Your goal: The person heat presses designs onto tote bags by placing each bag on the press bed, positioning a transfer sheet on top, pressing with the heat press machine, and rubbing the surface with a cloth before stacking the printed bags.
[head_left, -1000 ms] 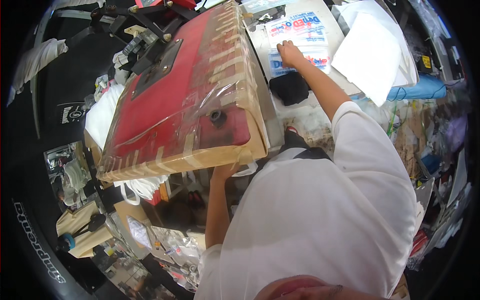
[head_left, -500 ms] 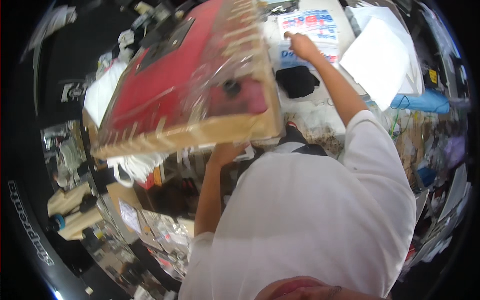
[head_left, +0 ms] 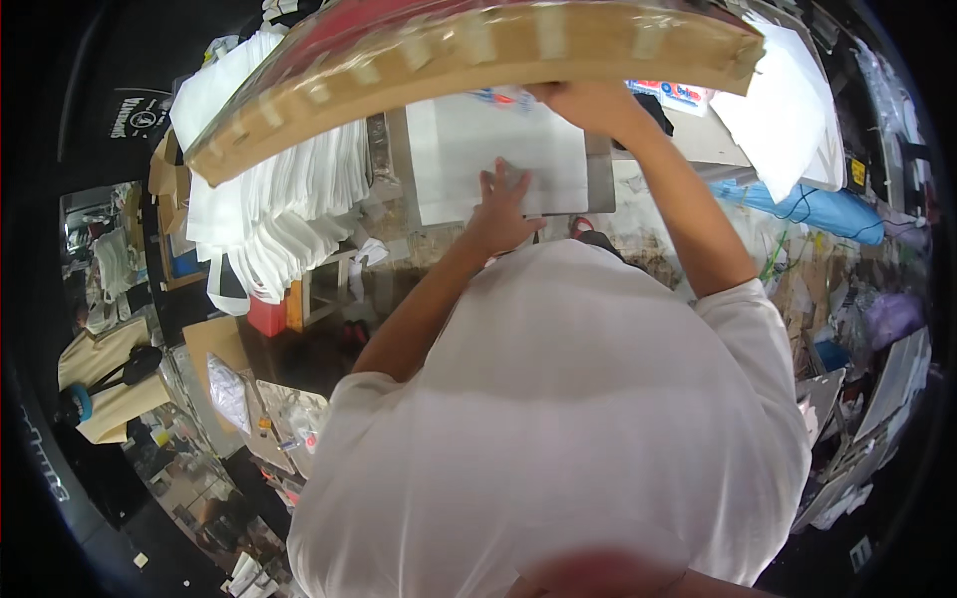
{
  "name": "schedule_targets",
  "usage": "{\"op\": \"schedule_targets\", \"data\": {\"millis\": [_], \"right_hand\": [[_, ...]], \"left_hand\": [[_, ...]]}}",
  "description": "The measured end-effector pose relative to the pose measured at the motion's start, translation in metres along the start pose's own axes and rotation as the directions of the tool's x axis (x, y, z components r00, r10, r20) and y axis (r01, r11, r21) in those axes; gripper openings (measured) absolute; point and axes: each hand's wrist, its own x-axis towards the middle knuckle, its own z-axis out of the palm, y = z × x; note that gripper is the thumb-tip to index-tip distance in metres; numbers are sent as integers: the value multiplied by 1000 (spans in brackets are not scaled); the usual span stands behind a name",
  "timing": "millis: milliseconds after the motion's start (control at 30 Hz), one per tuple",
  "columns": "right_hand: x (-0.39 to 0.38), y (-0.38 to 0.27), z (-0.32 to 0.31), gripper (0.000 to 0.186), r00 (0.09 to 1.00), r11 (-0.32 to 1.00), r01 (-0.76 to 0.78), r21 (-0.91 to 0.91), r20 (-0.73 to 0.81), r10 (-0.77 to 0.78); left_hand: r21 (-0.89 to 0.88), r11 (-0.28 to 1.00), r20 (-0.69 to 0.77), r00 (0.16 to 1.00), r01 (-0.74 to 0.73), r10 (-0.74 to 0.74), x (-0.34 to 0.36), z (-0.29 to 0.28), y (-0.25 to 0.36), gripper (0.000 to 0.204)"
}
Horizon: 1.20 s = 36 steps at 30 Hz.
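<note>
My left hand (head_left: 503,199) lies with fingers spread on a white rectangular sheet or bag (head_left: 449,154), which rests on a grey platen (head_left: 601,179) and has some coloured print at its top. My right hand (head_left: 593,105) is at the lower edge of a raised red board (head_left: 359,25) wrapped in clear plastic and brown tape (head_left: 678,40); its fingertips are hidden, so what it grips, if anything, cannot be seen. Red-and-blue printed sheets (head_left: 678,98) and a dark folded item (head_left: 653,118) lie to the right of that hand.
A thick stack of white handled bags (head_left: 279,209) stands left of the platen. Plain white sheets (head_left: 773,120) and a blue roll (head_left: 827,219) are on the right. Cardboard (head_left: 209,349), cream fabric (head_left: 110,389) and clutter surround my body at the lower left and right.
The view has turned and the red board now lies across the top. The platen's white sheet shows. My left hand has spread on it; my right hand has moved from the printed sheets to the board's edge.
</note>
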Motion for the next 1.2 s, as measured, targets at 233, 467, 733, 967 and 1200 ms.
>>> {"op": "schedule_targets", "data": {"millis": [233,467,733,967,1200], "right_hand": [[4,3,71,20,845,343,-347,873,133,518],[-52,63,150,25,625,195,-392,899,105,773],[-54,49,148,16,595,399,-535,745,-3,804],[-54,52,141,22,607,476,-591,651,-29,794],[-84,17,130,58,884,913,-394,-102,-312,347]], "left_hand": [[80,996,63,998,26,-31,-5,-12,16,86],[113,968,-91,968,-225,235,-30,-25,-17,60],[19,809,-679,586,-588,442,-2,-25,-37,53],[147,952,-654,695,-269,298,37,-11,-57,76],[170,962,-614,741,-211,271,42,-9,-63,78]]}}
